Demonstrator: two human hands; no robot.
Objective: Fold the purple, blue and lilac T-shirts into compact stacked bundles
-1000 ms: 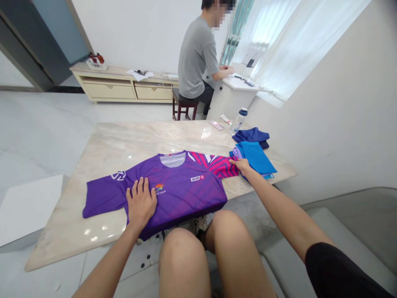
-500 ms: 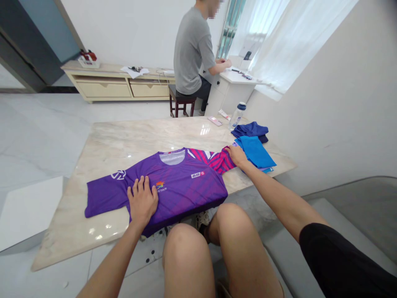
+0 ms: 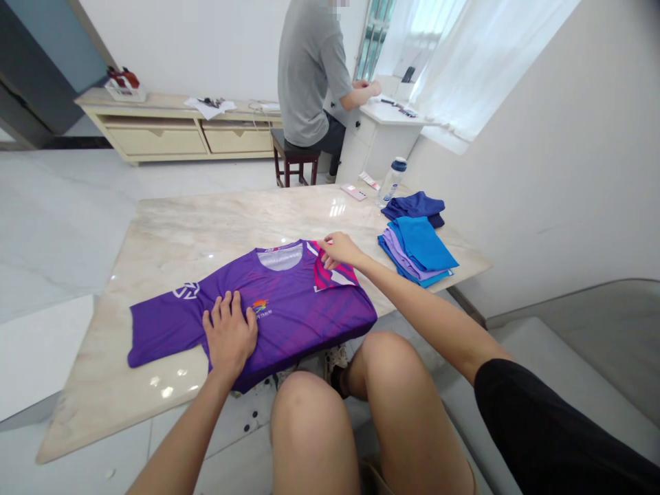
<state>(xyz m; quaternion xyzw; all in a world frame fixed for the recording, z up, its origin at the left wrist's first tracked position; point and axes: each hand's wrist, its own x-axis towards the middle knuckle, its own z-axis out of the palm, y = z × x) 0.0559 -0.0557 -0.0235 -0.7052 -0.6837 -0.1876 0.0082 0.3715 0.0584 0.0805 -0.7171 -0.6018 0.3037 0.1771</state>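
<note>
A purple short-sleeved sports shirt (image 3: 289, 337) lies front up on the marble-patterned table, its neck facing away from me and its hem hanging over the near edge. My left hand (image 3: 230, 337) rests flat on the chest, fingers spread, beside the small orange logo. At the other shoulder, the pink-striped sleeve (image 3: 335, 276) is folded inward over the body of the shirt. My right hand (image 3: 341, 251) is on this folded sleeve with bent fingers closed at its cloth; the fingertips are partly hidden. The left sleeve (image 3: 165, 322) stays spread out flat.
Folded blue and lilac clothes (image 3: 420, 247) and a dark blue garment (image 3: 412, 208) lie at the table's right. Behind them stand a water bottle (image 3: 392, 181) and a phone (image 3: 353, 192). Another person (image 3: 306, 75) sits at a white desk (image 3: 384, 130).
My right hand has moved left from the outstretched sleeve end to the shoulder, and the pink sleeve is now folded onto the shirt. My left hand stays on the chest.
</note>
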